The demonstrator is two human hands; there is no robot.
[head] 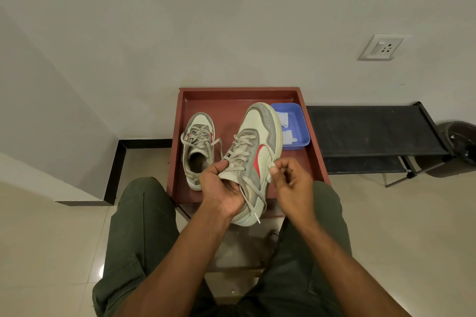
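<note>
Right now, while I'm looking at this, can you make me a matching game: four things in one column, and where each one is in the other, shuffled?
Things:
1. held sneaker
2. second sneaker
3. blue tub
4. small white piece

Places:
A. lying on the left side of the red-brown tray
B. pinched by the right hand
C. at the tray's far right corner
D. gripped by the left hand, above the tray

Pairs: 1-D, 2-A, 3-C, 4-B.
</note>
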